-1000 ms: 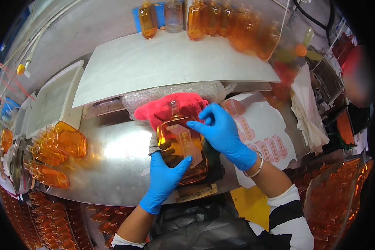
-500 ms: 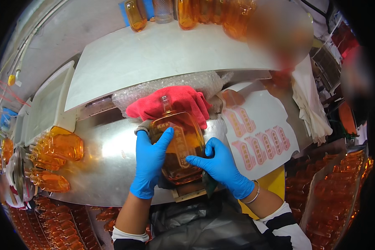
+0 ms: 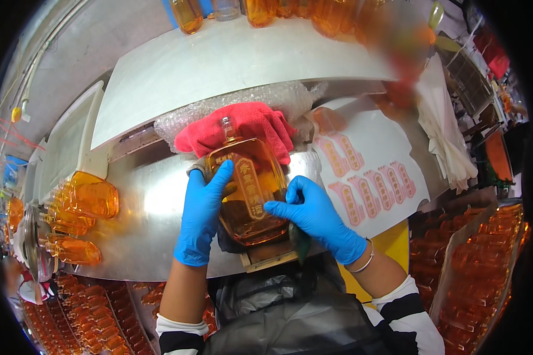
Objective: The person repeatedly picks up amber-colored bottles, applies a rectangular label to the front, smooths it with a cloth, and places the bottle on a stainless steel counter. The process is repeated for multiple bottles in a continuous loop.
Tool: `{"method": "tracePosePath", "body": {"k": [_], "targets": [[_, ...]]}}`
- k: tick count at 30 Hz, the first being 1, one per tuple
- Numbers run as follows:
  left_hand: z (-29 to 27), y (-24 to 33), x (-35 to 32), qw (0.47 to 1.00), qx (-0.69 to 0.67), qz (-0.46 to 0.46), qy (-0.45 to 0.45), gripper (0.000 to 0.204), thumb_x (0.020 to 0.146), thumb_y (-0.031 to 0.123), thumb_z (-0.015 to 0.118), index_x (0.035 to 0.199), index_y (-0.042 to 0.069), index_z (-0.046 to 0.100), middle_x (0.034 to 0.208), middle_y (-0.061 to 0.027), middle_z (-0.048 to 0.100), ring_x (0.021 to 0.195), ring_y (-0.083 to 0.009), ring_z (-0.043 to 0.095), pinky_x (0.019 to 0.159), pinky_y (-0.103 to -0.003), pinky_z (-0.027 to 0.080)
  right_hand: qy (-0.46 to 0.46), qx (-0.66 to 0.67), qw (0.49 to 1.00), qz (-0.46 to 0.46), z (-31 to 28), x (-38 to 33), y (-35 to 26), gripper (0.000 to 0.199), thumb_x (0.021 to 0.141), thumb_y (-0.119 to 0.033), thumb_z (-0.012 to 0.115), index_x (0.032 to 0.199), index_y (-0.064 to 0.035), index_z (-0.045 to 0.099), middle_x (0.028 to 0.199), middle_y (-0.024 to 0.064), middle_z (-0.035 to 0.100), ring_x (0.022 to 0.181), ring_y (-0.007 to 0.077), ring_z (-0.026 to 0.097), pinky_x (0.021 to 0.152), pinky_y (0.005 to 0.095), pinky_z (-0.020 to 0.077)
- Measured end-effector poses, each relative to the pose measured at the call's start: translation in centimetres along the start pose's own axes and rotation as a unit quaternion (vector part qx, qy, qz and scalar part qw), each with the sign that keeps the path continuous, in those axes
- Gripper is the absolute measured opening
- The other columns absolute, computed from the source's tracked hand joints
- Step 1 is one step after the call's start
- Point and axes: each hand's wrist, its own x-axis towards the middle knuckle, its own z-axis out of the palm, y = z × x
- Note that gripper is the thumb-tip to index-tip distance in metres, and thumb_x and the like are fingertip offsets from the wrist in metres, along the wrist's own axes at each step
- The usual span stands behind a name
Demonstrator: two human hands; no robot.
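A flat amber glass bottle [image 3: 246,229] lies tilted in front of me, its neck away from me against a folded red towel [image 3: 257,120]. A long decal with gold lettering runs down its face. My left hand [image 3: 202,207], in a blue glove, grips the bottle's left side, thumb on the glass and the other fingers out of sight behind it. Also gloved in blue, my right hand [image 3: 314,213] presses its thumb on the decal's lower right, with its fingers curled near the bottle's right edge. Under the bottle's base is a small wooden block [image 3: 269,260].
A white sheet of pink-and-gold decals [image 3: 367,171] lies on the right. Several amber bottles [image 3: 89,198] rest at the left of the metal table [image 3: 148,225]. Bubble wrap [image 3: 177,121] edges a raised white board [image 3: 231,65]. Crates of amber bottles [image 3: 474,266] stand low at right.
The view has shifted slightly, and the bottle's decal shows more plainly. Both hands keep their places on the bottle, the right thumb still on the decal.
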Motion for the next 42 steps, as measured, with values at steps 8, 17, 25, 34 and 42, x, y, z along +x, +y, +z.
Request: {"method": "tracePosePath", "body": {"k": [8,17,25,34,42], "targets": [[0.1,-0.2,-0.2,0.999,0.002,0.033,-0.003,0.046,0.083,0.019,0.065,0.119,0.001,0.042,0.110,-0.0106,0.054,0.097,-0.0204,0.057,0.077,-0.032,0.052,-0.014,0.025,0.999,0.030,-0.4,0.0,-0.1,0.033,0.071,-0.025,0.077,0.070,-0.0076,0.049,0.065,-0.0011,0.048,0.063,0.0066,0.044,0.058,0.0227,0.0406],[0.0,-0.2,-0.4,0.999,0.004,0.041,-0.009,0.046,0.084,0.019,0.063,0.120,0.001,0.042,0.111,-0.0110,0.054,0.098,-0.0200,0.056,0.077,-0.033,0.051,-0.015,0.021,0.999,0.047,-0.6,0.0,-0.4,0.033,0.070,-0.025,0.077,0.070,-0.0067,0.050,0.065,-0.0005,0.048,0.061,0.0067,0.044,0.056,0.0231,0.0408],[-0.5,-0.8,-0.2,0.998,0.049,0.050,-0.006,0.052,0.083,0.020,0.064,0.125,0.000,0.038,0.112,-0.0118,0.053,0.099,-0.0201,0.055,0.084,-0.033,0.049,-0.026,0.010,0.999,0.016,-0.7,0.1,0.0,0.032,0.075,-0.032,0.073,0.070,-0.0078,0.052,0.064,-0.0020,0.047,0.060,0.0059,0.042,0.054,0.0213,0.0371],[-0.7,-3.5,-5.0,0.987,0.113,0.091,-0.069,0.096,0.071,0.012,0.073,0.140,0.003,0.006,0.133,-0.0177,0.029,0.122,-0.0261,0.035,0.100,-0.036,0.034,0.102,0.202,0.973,0.053,-3.3,2.3,-2.1,0.031,0.088,-0.033,0.056,0.094,-0.0032,0.059,0.084,0.0039,0.060,0.073,0.0125,0.056,0.066,0.0260,0.0485],[-0.6,-3.4,-5.1,0.981,0.140,0.118,-0.071,0.098,0.071,0.013,0.072,0.140,0.001,0.003,0.134,-0.0191,0.029,0.121,-0.0267,0.037,0.100,-0.037,0.035,-0.127,-0.254,0.878,-0.385,0.9,5.2,-6.4,0.016,0.074,-0.015,0.065,0.087,-0.0073,0.065,0.082,0.0111,0.061,0.076,0.0282,0.057,0.069,0.0360,0.0457]]}}
